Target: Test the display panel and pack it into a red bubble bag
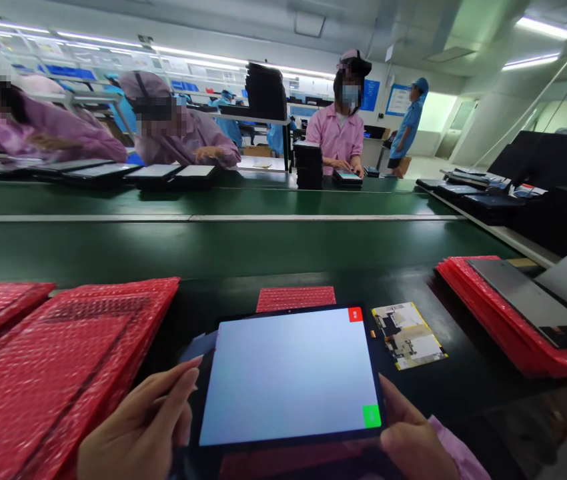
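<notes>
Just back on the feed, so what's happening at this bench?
The person's right hand grips the right edge of a lit tablet; the left hand is at its left edge, contact unclear. The screen is pale, with a red square and a green square at its right corners. Red bubble wrap lies on the left. Across the green surface, a masked co-worker handles another device.

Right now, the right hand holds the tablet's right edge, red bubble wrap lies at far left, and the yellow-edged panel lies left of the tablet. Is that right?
Not quite: the head view shows the yellow-edged panel right of the tablet, not left. The right hand does hold the tablet's right edge, and red bubble wrap lies at far left.
</notes>
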A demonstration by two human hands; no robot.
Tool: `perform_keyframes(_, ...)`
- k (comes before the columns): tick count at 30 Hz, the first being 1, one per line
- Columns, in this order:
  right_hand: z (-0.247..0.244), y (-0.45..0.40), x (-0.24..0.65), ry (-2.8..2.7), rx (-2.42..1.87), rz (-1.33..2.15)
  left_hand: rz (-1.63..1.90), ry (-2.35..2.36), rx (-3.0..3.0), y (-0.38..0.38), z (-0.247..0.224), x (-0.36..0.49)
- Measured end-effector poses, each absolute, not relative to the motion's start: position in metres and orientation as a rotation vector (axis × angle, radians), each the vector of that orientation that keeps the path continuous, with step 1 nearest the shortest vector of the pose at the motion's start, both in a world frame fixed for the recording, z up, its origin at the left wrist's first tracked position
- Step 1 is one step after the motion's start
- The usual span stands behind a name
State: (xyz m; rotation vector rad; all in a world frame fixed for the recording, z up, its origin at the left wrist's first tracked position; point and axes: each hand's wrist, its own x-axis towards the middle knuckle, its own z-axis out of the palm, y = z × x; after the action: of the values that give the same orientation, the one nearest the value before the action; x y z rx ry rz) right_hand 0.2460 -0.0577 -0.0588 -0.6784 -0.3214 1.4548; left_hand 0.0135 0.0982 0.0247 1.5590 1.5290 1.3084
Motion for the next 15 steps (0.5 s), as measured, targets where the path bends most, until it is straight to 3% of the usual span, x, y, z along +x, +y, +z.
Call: perform_keyframes(15, -0.0558, -0.0597, 0.2429, -0.315, -0.655, 1.453, 1.077, 1.614, 1.606, 0.1028, 0.0152, 0.0146)
